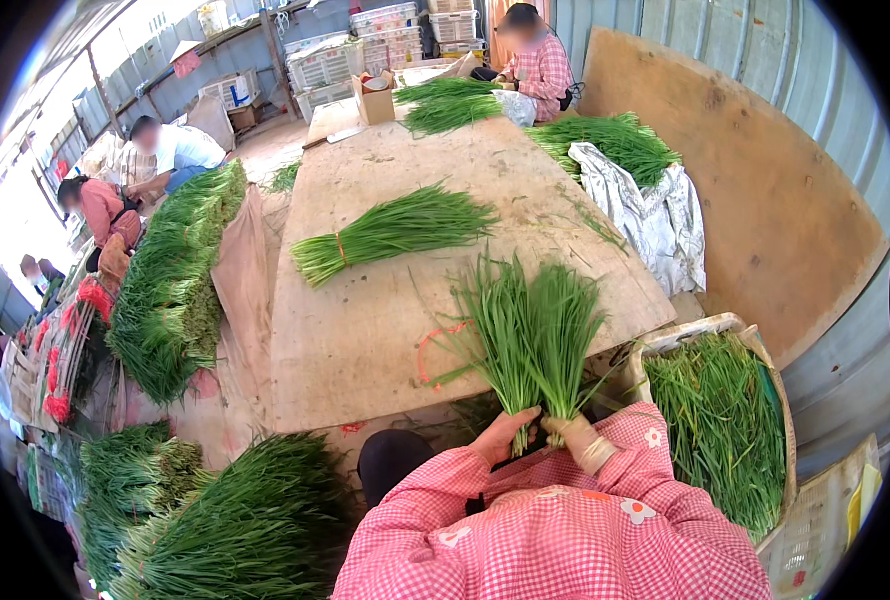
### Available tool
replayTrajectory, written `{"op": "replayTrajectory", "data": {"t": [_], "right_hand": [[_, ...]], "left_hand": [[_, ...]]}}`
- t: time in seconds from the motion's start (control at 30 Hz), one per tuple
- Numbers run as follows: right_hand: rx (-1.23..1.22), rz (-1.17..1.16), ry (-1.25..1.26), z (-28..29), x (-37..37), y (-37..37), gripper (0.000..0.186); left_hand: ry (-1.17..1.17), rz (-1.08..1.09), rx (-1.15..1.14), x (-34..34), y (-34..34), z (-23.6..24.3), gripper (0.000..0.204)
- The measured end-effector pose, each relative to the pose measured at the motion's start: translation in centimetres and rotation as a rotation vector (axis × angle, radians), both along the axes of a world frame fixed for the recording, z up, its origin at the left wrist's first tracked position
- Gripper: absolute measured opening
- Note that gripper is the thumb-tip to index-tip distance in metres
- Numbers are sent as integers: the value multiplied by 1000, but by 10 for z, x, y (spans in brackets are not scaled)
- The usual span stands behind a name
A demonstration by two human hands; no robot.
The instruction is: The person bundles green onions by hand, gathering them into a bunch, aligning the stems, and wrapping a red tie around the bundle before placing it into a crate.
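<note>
At the near edge of the board table, my left hand (505, 436) is closed round the pale stems of a bunch of garlic chives (500, 335). Beside it my right hand (580, 443), which seems to wear a pale glove, grips a second bunch of chives (563, 345) low on its stems. Both bunches fan out with their leaf tips pointing away from me over the table. A loop of orange-red tie (425, 355) lies left of them. Farther up rests a chive bundle (395, 232) bound with an orange band.
A crate of loose chives (715, 430) stands to my right. Chive heaps (235, 520) lie at my lower left, with a long stack (180, 280) behind. A knife (333, 137) and cardboard box (373, 103) sit at the table's far end. Several other people work beyond.
</note>
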State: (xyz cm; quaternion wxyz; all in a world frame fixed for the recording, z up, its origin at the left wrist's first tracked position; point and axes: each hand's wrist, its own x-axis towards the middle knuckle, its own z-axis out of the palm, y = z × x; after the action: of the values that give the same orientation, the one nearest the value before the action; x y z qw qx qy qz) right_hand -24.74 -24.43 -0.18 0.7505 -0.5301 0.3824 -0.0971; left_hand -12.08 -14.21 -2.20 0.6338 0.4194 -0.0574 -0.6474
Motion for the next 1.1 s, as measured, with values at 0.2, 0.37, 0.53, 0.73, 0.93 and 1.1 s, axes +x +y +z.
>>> {"op": "replayTrajectory", "data": {"t": [0.2, 0.37, 0.53, 0.73, 0.93, 1.1], "right_hand": [[35, 223, -127, -4, 5, 4, 25], [94, 570, 53, 20, -4, -1, 49], [314, 706, -33, 36, -10, 2, 66], [489, 773, -279, 24, -9, 15, 73], [493, 568, -145, 15, -16, 31, 69], [371, 702, 88, 37, -22, 30, 52]], "left_hand": [[-119, -102, -87, 5, 3, -13, 35], [7, -270, -172, 4, 7, -7, 40], [205, -348, -334, 2, 16, -3, 43], [294, -278, -314, 0, 18, 0, 42], [268, -258, -265, -1, 16, -9, 33], [257, -39, -155, -15, 27, 40, 28]]}}
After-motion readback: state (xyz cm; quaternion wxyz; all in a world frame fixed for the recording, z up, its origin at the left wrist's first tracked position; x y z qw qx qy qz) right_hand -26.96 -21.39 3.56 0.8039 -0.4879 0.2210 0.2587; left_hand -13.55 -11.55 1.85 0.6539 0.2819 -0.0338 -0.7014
